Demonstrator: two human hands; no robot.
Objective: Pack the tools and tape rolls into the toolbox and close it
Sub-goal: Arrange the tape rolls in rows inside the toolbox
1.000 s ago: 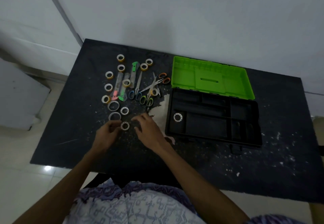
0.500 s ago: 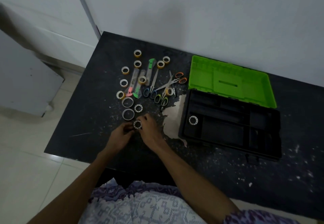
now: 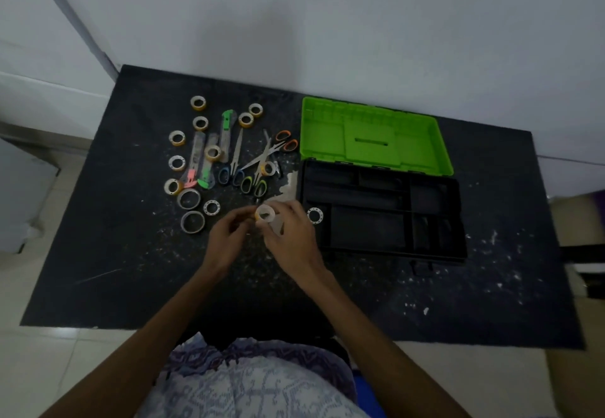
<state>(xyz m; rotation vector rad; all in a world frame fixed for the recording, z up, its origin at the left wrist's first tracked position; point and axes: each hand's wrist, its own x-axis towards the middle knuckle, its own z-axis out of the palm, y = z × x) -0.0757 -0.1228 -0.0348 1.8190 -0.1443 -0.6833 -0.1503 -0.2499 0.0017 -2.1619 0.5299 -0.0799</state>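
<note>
A black toolbox (image 3: 435, 254) lies open on the dark table, its green lid (image 3: 415, 133) folded back toward the wall. One small tape roll (image 3: 315, 215) lies in its front left compartment. My right hand (image 3: 289, 234) holds a small pale tape roll (image 3: 264, 214) just left of the toolbox, lifted off the table. My left hand (image 3: 226, 237) touches the same roll from the left with its fingertips. Several tape rolls (image 3: 189, 199), utility knives (image 3: 226, 129) and scissors (image 3: 258, 169) lie spread over the table's left half.
The black table (image 3: 98, 254) is speckled with white flecks and has a chipped pale patch (image 3: 289, 187) beside the toolbox. A white wall runs behind it. A grey cabinet (image 3: 19, 195) stands on the tiled floor at the left.
Both hands have lifted a small tape roll from the table near the larger rolls and carried it right, toward the toolbox. The camera view has shifted.
</note>
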